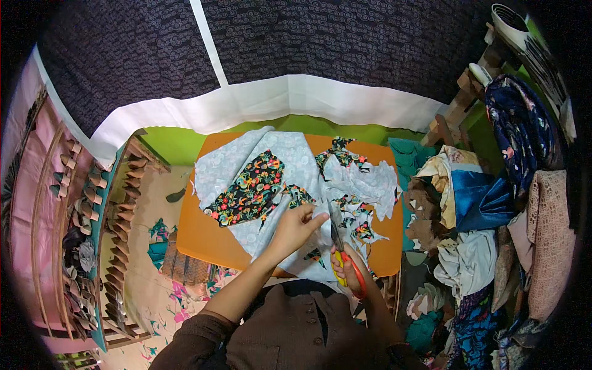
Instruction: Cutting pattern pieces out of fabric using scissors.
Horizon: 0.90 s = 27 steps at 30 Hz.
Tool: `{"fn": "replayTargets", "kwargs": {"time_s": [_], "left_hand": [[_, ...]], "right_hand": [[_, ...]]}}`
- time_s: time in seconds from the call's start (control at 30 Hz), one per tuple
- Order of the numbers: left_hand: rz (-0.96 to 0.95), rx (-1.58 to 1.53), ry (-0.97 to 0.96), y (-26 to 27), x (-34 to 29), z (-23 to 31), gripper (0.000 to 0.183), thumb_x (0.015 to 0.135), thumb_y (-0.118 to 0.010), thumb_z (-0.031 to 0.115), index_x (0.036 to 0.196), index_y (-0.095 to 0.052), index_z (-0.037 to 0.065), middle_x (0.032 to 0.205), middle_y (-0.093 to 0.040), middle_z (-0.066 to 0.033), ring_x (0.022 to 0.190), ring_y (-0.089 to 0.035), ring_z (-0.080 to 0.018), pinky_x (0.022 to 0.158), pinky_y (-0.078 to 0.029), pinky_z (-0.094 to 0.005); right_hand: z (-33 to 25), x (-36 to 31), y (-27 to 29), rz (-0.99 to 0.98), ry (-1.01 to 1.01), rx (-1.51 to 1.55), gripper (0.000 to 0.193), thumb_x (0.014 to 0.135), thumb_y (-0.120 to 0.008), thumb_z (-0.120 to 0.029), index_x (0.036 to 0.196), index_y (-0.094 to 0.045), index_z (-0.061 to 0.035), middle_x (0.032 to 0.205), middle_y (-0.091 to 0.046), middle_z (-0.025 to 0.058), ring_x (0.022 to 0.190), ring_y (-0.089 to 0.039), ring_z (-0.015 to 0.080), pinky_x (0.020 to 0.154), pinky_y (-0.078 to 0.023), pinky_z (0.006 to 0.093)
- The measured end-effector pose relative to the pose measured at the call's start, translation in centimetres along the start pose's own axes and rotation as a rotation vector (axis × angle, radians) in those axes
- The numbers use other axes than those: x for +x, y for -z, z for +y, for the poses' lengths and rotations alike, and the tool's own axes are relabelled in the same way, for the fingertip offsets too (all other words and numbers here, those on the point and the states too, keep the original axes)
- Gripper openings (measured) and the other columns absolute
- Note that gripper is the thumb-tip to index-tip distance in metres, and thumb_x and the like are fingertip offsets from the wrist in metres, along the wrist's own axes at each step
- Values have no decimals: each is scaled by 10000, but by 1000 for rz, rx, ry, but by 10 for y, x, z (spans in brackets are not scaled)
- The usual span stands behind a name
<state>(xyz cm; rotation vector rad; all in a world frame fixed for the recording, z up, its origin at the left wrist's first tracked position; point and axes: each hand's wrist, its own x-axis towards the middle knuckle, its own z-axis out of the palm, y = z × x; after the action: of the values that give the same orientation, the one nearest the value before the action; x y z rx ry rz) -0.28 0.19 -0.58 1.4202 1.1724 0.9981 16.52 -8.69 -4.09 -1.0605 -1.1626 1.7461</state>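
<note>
A large piece of floral fabric (283,148), pale on its back and black with bright flowers on its face, is spread over an orange table (194,237). My left hand (295,229) pinches the fabric near the middle, its thumb pointing right. In my right hand (353,266) is a pair of scissors (340,268) with red and yellow handles. The blades point away from me, up beside the fabric's right edge; whether they are apart cannot be made out. Cut fabric scraps (364,182), some pale side up, lie in a heap right of the scissors.
Wooden racks of shoe lasts (117,246) stand at the left. Folded and crumpled cloths (468,259) are piled at the right, close to the table. Scraps (179,302) litter the floor on the left. A dark patterned curtain (333,43) with a white border hangs behind the table.
</note>
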Motion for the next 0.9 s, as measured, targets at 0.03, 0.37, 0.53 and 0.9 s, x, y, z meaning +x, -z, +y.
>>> {"fn": "replayTargets", "kwargs": {"time_s": [0.03, 0.37, 0.53, 0.9], "left_hand": [[-51, 59, 14, 0, 0, 8, 337, 775, -608, 243, 589, -430, 25, 521, -315, 50, 506, -281, -45, 441, -244, -233], [-173, 119, 123, 11, 2, 17, 343, 760, -621, 239, 565, -426, 34, 509, -296, 57, 503, -262, -43, 435, -228, -235], [-211, 136, 101, 14, 4, 10, 387, 769, -591, 269, 535, -409, 20, 466, -327, 9, 462, -298, -68, 415, -252, -266], [-155, 179, 3, 8, 1, 11, 362, 814, -522, 276, 591, -454, -1, 454, -351, -22, 442, -319, -95, 419, -276, -284]], "right_hand": [[7, 1, 2, 17, 34, -26, 627, 740, -433, -621, 1000, -394, -52, 693, -371, -19, 550, -346, 47, 471, -286, 178], [-16, 2, -1, -58, -120, 138, 636, 718, -470, -628, 986, -366, -60, 739, -341, -5, 557, -310, 39, 464, -262, 154], [-11, 2, -1, -53, -46, 69, 648, 707, -490, -627, 999, -363, -63, 736, -338, -9, 558, -317, 40, 470, -269, 157], [-8, 2, -3, -4, -10, 57, 647, 706, -480, -635, 993, -365, -66, 718, -337, -11, 547, -320, 38, 468, -270, 151]]}}
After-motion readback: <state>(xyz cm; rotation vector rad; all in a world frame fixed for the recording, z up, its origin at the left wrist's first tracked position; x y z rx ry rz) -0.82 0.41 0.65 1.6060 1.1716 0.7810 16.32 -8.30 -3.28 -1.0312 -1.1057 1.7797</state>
